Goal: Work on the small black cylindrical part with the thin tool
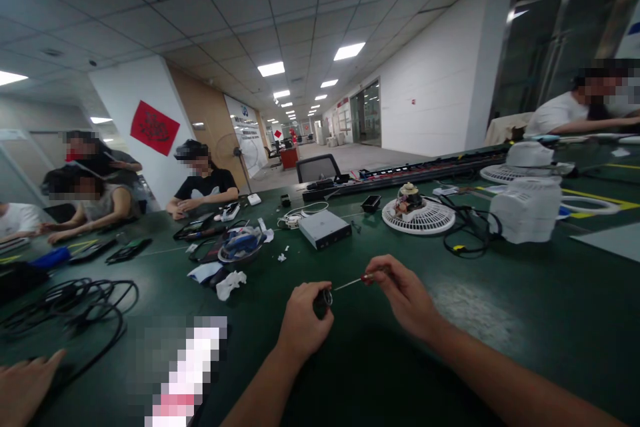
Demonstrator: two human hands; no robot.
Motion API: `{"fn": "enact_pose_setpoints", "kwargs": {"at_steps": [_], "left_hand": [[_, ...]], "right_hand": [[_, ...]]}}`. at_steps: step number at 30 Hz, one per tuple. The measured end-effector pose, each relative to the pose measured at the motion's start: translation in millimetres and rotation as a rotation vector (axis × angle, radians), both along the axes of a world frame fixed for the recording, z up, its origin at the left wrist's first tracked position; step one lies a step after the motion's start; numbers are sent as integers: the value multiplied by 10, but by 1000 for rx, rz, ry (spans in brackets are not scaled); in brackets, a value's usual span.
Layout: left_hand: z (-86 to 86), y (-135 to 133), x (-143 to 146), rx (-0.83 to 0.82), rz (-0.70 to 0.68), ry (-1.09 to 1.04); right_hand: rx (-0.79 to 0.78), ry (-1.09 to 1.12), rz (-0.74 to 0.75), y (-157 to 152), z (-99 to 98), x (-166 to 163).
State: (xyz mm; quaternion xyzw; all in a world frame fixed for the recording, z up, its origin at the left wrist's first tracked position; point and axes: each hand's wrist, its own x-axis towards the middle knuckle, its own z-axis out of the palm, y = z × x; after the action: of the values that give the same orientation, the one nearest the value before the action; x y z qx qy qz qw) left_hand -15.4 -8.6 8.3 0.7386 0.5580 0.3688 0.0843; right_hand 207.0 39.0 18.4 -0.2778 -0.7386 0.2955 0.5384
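My left hand (304, 317) is closed around a small dark round part (323, 301) with a pale ring at its open end. Fingers cover most of that part, so its kind does not show. In my right hand (400, 290) is a screwdriver (349, 284), pinched by its reddish handle. Its thin metal shaft points left at the dark part, and the tip is close to the ring; whether they touch I cannot tell. Both hands are above the green table (370, 367).
Beyond my hands lie a grey disc drive (324, 229), a fan grille with motor (418, 215), a white fan housing (527, 210) and a black cable (470, 230). Leftward are a bowl of parts (241, 245), coiled cables (65, 307), a blurred-out phone-like slab (190, 373) and another person's hand (30, 383).
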Motion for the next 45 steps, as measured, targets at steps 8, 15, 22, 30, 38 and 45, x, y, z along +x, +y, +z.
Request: {"fn": "enact_pose_setpoints", "kwargs": {"at_steps": [8,15,22,30,38,45], "left_hand": [[-30,-12,28,46,-117,-14],[-27,23,-19,58,-106,-26],[-15,19,-20,83,-106,-11],[8,11,-20,81,-92,5],[-29,19,-42,59,-76,36],[-34,28,-29,46,-71,59]], "right_hand": [[2,-79,67,-34,-8,-68],[-33,-103,98,-42,6,-67],[44,-173,74,-84,45,-50],[40,-146,119,-92,22,-59],[8,-170,138,-72,19,-65],[22,-229,82,-58,-5,-68]]}}
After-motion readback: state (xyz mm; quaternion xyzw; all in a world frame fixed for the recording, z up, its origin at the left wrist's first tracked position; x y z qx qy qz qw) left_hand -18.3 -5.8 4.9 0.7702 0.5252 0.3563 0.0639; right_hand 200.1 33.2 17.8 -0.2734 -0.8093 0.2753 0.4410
